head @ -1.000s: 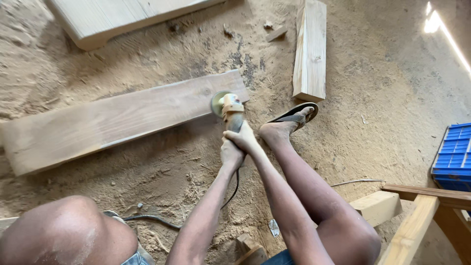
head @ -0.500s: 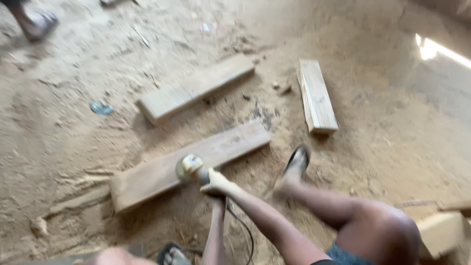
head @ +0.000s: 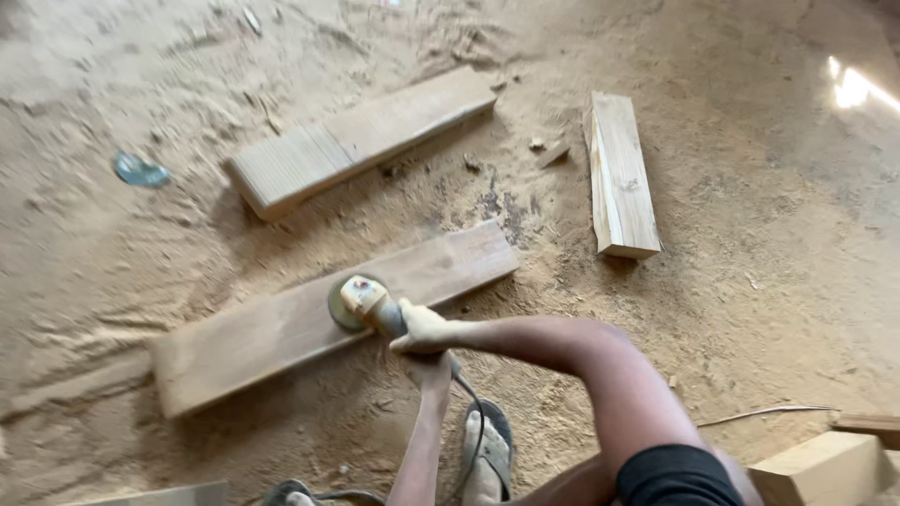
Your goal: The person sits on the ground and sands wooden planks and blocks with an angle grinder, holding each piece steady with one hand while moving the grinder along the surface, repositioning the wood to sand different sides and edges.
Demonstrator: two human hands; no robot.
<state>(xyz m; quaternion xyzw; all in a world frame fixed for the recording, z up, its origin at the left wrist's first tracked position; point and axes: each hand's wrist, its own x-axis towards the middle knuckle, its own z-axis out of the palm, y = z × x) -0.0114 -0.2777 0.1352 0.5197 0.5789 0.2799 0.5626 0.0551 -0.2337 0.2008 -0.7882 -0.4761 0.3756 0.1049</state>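
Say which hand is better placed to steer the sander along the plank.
Probably right: the right hand grips the dusty disc sander nearest its disc on the long brown wooden plank; the left hand sits behind.

Soft daylight, upper-right glare, slight motion blur.

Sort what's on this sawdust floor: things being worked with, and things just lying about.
In use: angle grinder, right hand, left hand, near plank under the disc.

Lying about: far plank, short board, blue disc, wood block.
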